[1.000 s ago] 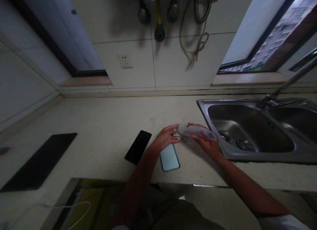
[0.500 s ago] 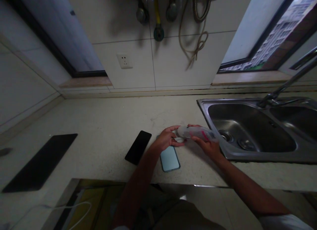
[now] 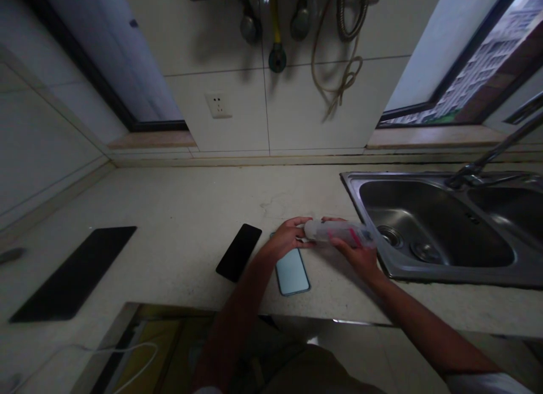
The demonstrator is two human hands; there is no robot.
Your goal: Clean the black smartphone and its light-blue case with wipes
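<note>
— Where was the clear plastic bottle with pink label (image 3: 339, 233)?

— Just left of the steel sink (image 3: 445, 274), held above the pale worktop (image 3: 178, 213). It lay on its side, long axis running toward the sink.

— And the hands?

— The right hand (image 3: 358, 255) cupped its body from below, grip closed around it. The left hand (image 3: 286, 238) pinched the end farther from the sink. A pale-screened phone (image 3: 292, 271) lay below, and a black phone (image 3: 238, 251) farther off.

Sink (image 3: 445, 272) of brushed stainless steel, dull sheen; just left of it a plastic bottle (image 3: 335, 232), cloudy and translucent; countertop (image 3: 178, 213) around the sink of matt speckled stone; left of the sink, lit phone (image 3: 291, 271) and dark phone (image 3: 238, 251), smooth glossy glass; wall tiles (image 3: 297, 111) behind the sink glazed.
</note>
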